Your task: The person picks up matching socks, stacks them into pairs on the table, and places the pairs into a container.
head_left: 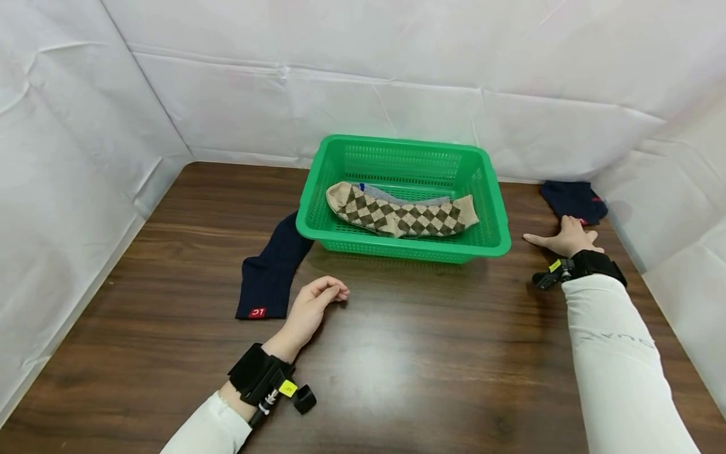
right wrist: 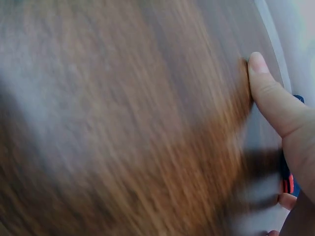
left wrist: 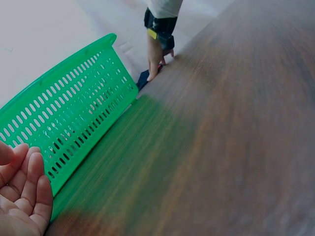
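Observation:
At the far right of the table lies a folded navy sock (head_left: 573,198) with red marks. My right hand (head_left: 567,238) is at its near edge, thumb spread to the left; whether the fingertips touch the cloth I cannot tell. In the right wrist view, the thumb (right wrist: 270,88) stands apart from the other fingers, with a bit of the sock (right wrist: 290,182) behind the hand. My left hand (head_left: 313,306) hovers or rests near the table with loosely bent fingers and nothing in them. Beside it lies another navy sock (head_left: 269,274) with a red "LC" label, its upper end partly hidden by the basket.
A green plastic basket (head_left: 403,252) stands at the back middle. Inside lie a beige and brown argyle sock (head_left: 403,214) and a grey sock (head_left: 391,195). White sheeting (head_left: 363,107) walls the brown wooden table (head_left: 408,353) at the back and both sides.

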